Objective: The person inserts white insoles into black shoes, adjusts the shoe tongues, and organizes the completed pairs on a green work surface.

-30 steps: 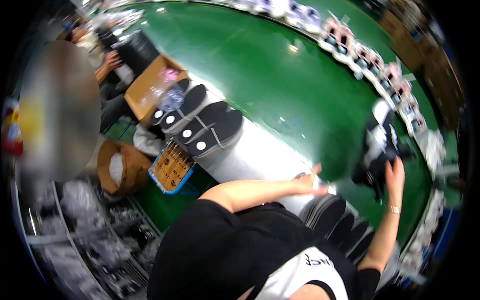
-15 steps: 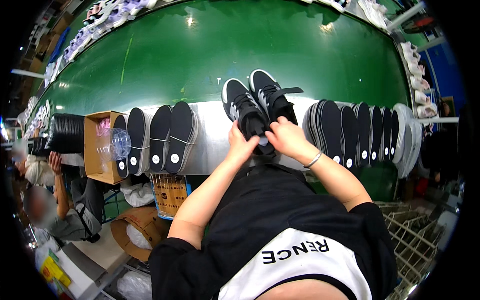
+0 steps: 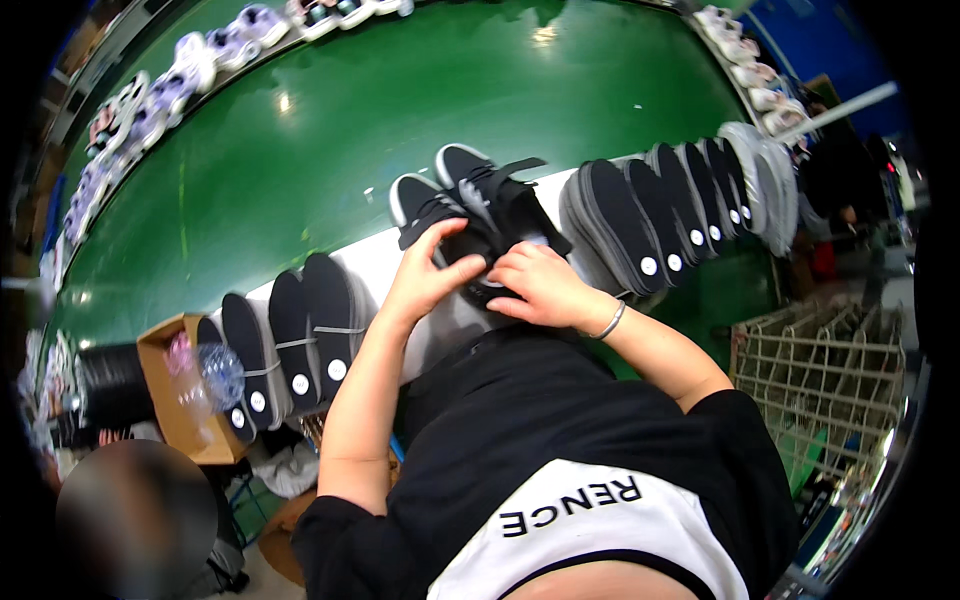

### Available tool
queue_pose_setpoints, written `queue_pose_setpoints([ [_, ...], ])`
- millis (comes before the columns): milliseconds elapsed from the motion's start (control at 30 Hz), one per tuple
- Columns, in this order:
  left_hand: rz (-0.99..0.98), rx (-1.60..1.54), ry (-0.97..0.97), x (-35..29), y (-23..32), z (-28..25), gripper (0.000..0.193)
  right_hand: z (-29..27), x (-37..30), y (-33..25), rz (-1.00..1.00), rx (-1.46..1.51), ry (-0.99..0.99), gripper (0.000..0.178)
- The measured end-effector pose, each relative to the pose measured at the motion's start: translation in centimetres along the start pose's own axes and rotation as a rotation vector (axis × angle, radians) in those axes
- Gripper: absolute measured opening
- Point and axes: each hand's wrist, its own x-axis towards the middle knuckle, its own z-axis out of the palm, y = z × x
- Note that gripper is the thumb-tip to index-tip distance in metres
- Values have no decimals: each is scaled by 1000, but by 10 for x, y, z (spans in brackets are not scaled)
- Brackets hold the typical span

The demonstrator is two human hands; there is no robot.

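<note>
A pair of black shoes with pale grey trim stands in front of me, toes pointing away. My left hand [image 3: 428, 275] is curved over the collar of the left shoe [image 3: 418, 203], thumb and fingers apart. My right hand [image 3: 545, 285] has its bent fingers at the heel openings, pressed on the shoe collar. Just beyond it is the right shoe [image 3: 483, 185], its loose strap sticking out to the right. My fingers hide the heels and part of the openings.
Bundled black insoles [image 3: 290, 335] stand on the left of the pale bench strip, with more insole stacks [image 3: 612, 225] on the right. A cardboard box [image 3: 170, 400] holds clear plastic. Shoes line the green table's [image 3: 350, 110] edges. A wire basket [image 3: 820, 380] stands at right.
The view has turned, so the bench now slants up to the right. My left thumb and fingers have spread over the left shoe. My right hand has shifted inward over the heels.
</note>
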Motion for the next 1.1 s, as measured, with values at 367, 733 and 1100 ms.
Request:
queue_pose_setpoints([
  [367, 354, 732, 173, 20, -27, 38, 42, -23, -72, 95, 907, -437, 246, 41],
  [733, -170, -199, 103, 52, -54, -10, 22, -60, -53, 53, 756, 7, 501, 23],
  [1100, -204, -372, 168, 48, -57, 13, 20, 2, 35, -24, 118, -476, -311, 10],
])
